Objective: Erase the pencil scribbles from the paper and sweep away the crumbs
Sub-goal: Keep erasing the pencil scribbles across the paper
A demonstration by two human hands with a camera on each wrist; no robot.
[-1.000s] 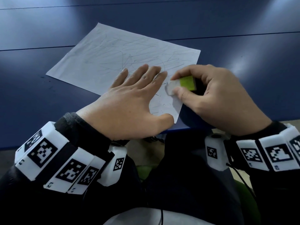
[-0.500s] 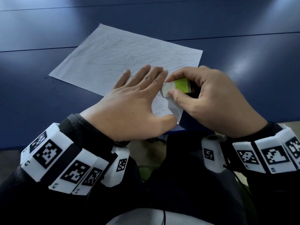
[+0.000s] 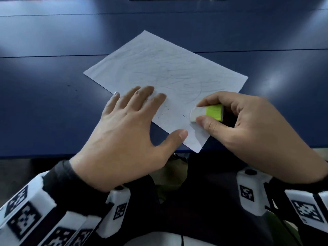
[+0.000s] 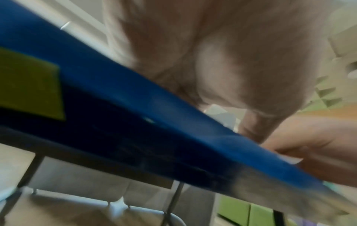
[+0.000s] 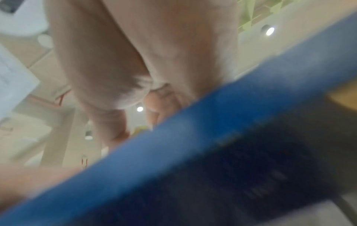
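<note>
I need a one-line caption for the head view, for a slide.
Left hand flat on the scribbled paper; right hand rubs an eraser near its closest corner.

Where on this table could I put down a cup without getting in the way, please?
Bare blue table lies left of the paper, and also beyond it and to its right. The near edge is crowded: left hand pressing the paper, right hand gripping the eraser.

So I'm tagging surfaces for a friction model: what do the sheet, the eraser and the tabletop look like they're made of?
Sheet: thin matte white paper; it lies flat and shows faint creases and grey pencil lines.
Eraser: probably soft white rubber or vinyl, with a rounded worn tip, in a yellow-green sleeve that looks like card.
Tabletop: smooth dark blue, likely laminate or plastic; it gives soft glare and has straight seams.
</note>
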